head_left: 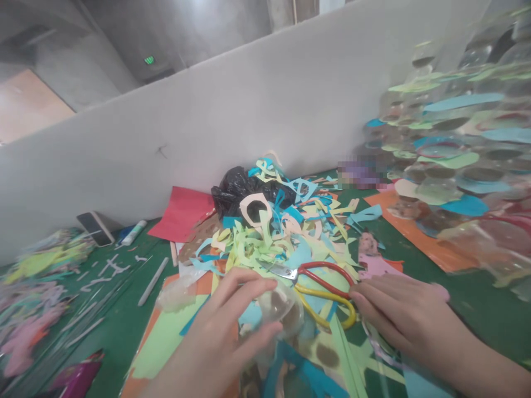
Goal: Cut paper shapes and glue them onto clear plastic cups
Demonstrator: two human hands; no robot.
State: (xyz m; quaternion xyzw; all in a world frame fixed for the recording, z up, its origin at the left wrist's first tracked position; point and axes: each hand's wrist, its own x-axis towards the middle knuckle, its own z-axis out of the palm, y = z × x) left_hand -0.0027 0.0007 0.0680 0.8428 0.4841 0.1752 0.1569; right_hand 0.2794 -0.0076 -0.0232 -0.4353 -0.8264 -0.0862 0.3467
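Observation:
My left hand (232, 315) is curved around a clear, rounded plastic piece like a cup (280, 304), thumb on the near side and fingers on the far side. Scissors (326, 279) with one red and one yellow handle lie over the paper scraps, blades pointing left toward my left fingertips. At the end of their handles, my right hand (402, 309) pinches with thumb and fingers. Green and blue paper pieces (307, 376) are below and between my hands.
Cut paper strips (257, 237) heap up before a black plastic bag (232, 190). Stacked clear plastic pieces with coloured paper (460, 160) rise at right. A phone (95, 229) leans on the grey partition (166, 138). Red paper (182, 213), a white pen (153, 281) and more scraps (37, 309) lie leftward.

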